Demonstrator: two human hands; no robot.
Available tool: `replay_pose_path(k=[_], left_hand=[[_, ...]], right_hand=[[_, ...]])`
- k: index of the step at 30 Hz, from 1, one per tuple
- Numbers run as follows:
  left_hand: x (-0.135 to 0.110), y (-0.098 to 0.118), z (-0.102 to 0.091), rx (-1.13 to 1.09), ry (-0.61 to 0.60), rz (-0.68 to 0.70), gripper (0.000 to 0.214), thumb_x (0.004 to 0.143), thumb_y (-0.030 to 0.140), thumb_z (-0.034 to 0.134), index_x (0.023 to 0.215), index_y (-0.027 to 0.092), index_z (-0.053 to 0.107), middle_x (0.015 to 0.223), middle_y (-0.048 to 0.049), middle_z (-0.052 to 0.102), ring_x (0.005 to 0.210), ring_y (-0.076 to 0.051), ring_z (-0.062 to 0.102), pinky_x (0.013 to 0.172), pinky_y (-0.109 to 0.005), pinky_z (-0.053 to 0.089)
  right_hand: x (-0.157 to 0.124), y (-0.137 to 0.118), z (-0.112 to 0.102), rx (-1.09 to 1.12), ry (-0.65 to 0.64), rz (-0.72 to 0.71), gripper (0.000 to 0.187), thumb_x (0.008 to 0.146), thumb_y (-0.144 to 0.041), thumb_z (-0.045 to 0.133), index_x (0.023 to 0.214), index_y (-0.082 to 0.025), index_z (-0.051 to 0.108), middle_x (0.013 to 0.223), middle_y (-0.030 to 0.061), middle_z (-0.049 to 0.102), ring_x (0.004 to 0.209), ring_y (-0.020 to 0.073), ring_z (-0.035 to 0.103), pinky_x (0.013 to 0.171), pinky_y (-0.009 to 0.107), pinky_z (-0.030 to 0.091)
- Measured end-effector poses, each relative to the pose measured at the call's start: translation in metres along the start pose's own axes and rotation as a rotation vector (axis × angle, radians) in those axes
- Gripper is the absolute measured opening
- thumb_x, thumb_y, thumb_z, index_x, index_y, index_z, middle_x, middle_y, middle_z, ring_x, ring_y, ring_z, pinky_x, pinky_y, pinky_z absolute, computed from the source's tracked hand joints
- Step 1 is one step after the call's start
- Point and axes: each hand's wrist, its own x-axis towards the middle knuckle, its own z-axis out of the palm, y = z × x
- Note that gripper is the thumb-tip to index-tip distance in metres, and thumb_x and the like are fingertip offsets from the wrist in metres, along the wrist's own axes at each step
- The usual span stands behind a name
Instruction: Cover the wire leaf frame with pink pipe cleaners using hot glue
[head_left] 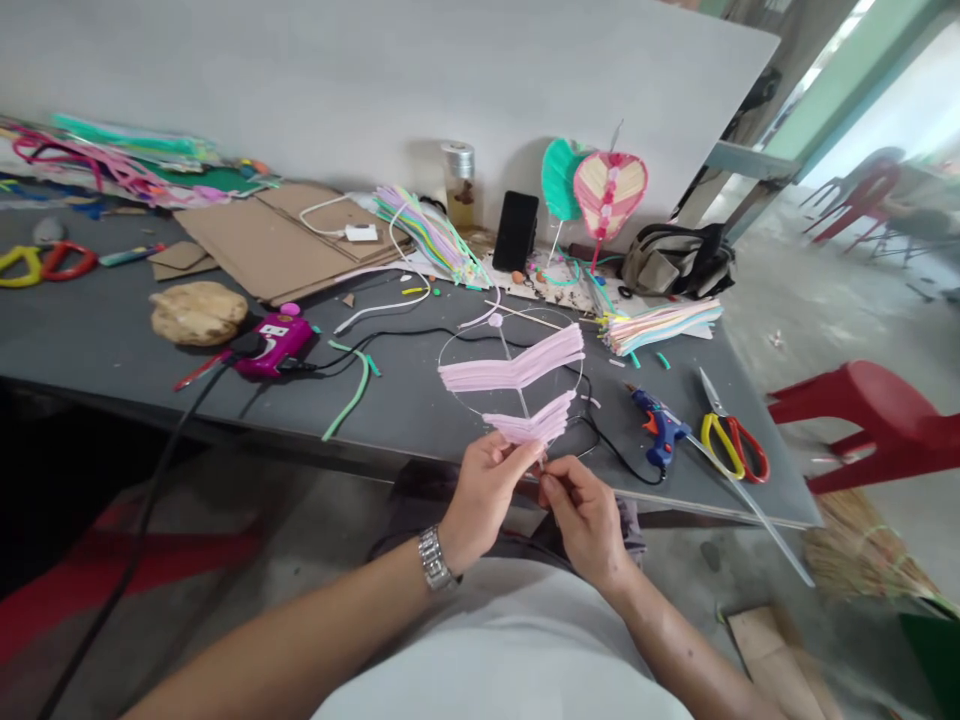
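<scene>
One heart-shaped wire frame (551, 320), held over the front edge of the gray worktop (112, 340), with two pink paper-strip chevrons across it: the upper chevron (510, 368) wider, the lower chevron (529, 425) smaller and nearest the hands. Left hand (484, 500) curled, its fingers pressed against the left end of the lower chevron; right hand (585, 520) just beside it, thumb and fingers pinched together at that chevron's right end. One metal wristwatch (435, 558) on the left wrist.

At 3 o'clock from the frame, one blue glue gun (658, 428), then one pair of scissors with yellow and red handles (731, 445). At 2 o'clock, one bundle of pastel paper strips (660, 325). At 12 o'clock, one upright black phone (515, 230), beside one glass jar (459, 185); at 1 o'clock, two finished decorations, one green (561, 180) and one pink heart (611, 195), then one dark bag (675, 260). At 11 o'clock, a second strip bundle (427, 235) beside flattened cardboard (285, 240). At 9 o'clock, one magenta glue gun (274, 340), its black cable (397, 335) trailing across the worktop toward the frame. Beyond the worktop's right end, one red plastic stool (862, 420) and a straw broom (862, 550) on the floor.
</scene>
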Motion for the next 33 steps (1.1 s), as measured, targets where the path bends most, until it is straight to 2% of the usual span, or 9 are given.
replay_pose_path(k=[4, 7, 11, 13, 15, 18, 22, 27, 33], left_hand=[[-0.001, 0.001, -0.004, 0.041, 0.034, 0.006, 0.027, 0.078, 0.04, 0.08, 0.072, 0.016, 0.071, 0.066, -0.0011, 0.065, 0.061, -0.015, 0.058, 0.061, -0.028, 0.051], [-0.001, 0.001, -0.007, 0.092, 0.044, 0.01, 0.026, 0.077, 0.039, 0.081, 0.072, 0.015, 0.073, 0.068, -0.0028, 0.068, 0.066, -0.017, 0.061, 0.064, -0.029, 0.053], [0.0, -0.006, -0.011, 0.134, -0.02, 0.018, 0.027, 0.077, 0.041, 0.081, 0.083, 0.014, 0.079, 0.079, -0.0067, 0.076, 0.075, -0.021, 0.067, 0.071, -0.031, 0.056], [-0.001, -0.009, -0.012, 0.172, -0.066, 0.016, 0.029, 0.078, 0.043, 0.081, 0.083, 0.015, 0.08, 0.077, -0.0069, 0.076, 0.073, -0.021, 0.067, 0.068, -0.031, 0.055], [-0.003, -0.01, -0.014, 0.245, -0.068, 0.034, 0.029, 0.079, 0.044, 0.081, 0.078, 0.016, 0.079, 0.072, -0.0056, 0.074, 0.067, -0.019, 0.065, 0.062, -0.028, 0.052], [-0.004, -0.008, -0.015, 0.336, -0.053, 0.064, 0.03, 0.08, 0.046, 0.08, 0.071, 0.017, 0.076, 0.064, -0.0034, 0.072, 0.059, -0.017, 0.061, 0.055, -0.026, 0.047], [-0.003, -0.005, -0.015, 0.341, -0.067, 0.099, 0.036, 0.081, 0.047, 0.079, 0.06, 0.019, 0.071, 0.06, -0.0018, 0.068, 0.055, -0.015, 0.057, 0.055, -0.027, 0.045], [-0.003, -0.006, -0.015, 0.301, -0.078, 0.098, 0.036, 0.082, 0.045, 0.077, 0.059, 0.018, 0.07, 0.061, -0.0012, 0.066, 0.056, -0.015, 0.056, 0.057, -0.027, 0.046], [-0.002, -0.003, -0.014, 0.299, -0.072, 0.055, 0.041, 0.077, 0.053, 0.08, 0.058, 0.018, 0.069, 0.056, -0.0009, 0.064, 0.055, -0.016, 0.056, 0.056, -0.028, 0.047]], right_hand=[[-0.002, 0.003, 0.0, -0.033, -0.038, 0.002, 0.026, 0.103, -0.036, 0.052, 0.086, -0.019, 0.062, 0.068, -0.002, 0.059, 0.059, 0.0113, 0.052, 0.057, 0.023, 0.04], [-0.002, 0.0, -0.005, -0.133, -0.039, -0.051, 0.022, 0.101, -0.032, 0.054, 0.089, -0.019, 0.066, 0.07, -0.0006, 0.062, 0.059, 0.0121, 0.053, 0.056, 0.024, 0.041], [0.008, -0.015, -0.018, -0.419, 0.13, -0.295, 0.014, 0.099, -0.023, 0.057, 0.101, -0.019, 0.07, 0.078, 0.0036, 0.068, 0.061, 0.0141, 0.057, 0.06, 0.027, 0.044], [0.017, -0.024, -0.024, -0.536, 0.129, -0.421, 0.017, 0.1, -0.02, 0.054, 0.102, -0.02, 0.071, 0.079, 0.0053, 0.07, 0.066, 0.0159, 0.061, 0.064, 0.028, 0.046], [0.027, -0.032, -0.028, -0.64, 0.097, -0.467, 0.022, 0.1, -0.016, 0.051, 0.103, -0.02, 0.072, 0.083, 0.0068, 0.072, 0.073, 0.017, 0.065, 0.067, 0.028, 0.047], [0.036, -0.038, -0.03, -0.76, 0.036, -0.493, 0.025, 0.096, -0.01, 0.049, 0.095, -0.02, 0.072, 0.079, 0.0054, 0.071, 0.07, 0.0155, 0.064, 0.064, 0.026, 0.044], [0.036, -0.037, -0.028, -0.807, -0.02, -0.528, 0.025, 0.091, -0.007, 0.049, 0.084, -0.019, 0.07, 0.073, 0.0041, 0.067, 0.065, 0.0145, 0.06, 0.059, 0.026, 0.039], [0.036, -0.036, -0.028, -0.804, -0.074, -0.499, 0.024, 0.09, -0.008, 0.048, 0.082, -0.019, 0.068, 0.073, 0.0038, 0.067, 0.065, 0.0146, 0.059, 0.059, 0.027, 0.037], [0.036, -0.04, -0.028, -0.809, -0.089, -0.495, 0.024, 0.091, -0.008, 0.048, 0.083, -0.019, 0.068, 0.073, 0.0046, 0.068, 0.065, 0.0155, 0.06, 0.06, 0.027, 0.04]])
